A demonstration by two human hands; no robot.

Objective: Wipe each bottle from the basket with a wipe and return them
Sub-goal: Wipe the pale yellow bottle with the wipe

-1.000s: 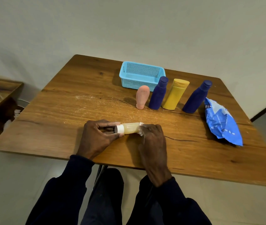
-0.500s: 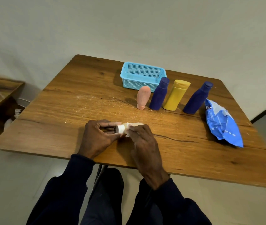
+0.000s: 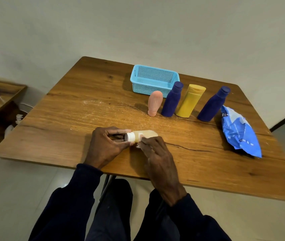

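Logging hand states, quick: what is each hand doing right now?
Left hand: grips the pale bottle by its capped end.
Right hand: pinches a wipe against that bottle.

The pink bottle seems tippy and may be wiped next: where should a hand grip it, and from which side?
Grip the pink bottle round its wide middle, coming from the front left. It stands on its narrow cap, so a push near the top could tip it. The dark blue bottle crowds its right side and the basket stands just behind; left and front are free.
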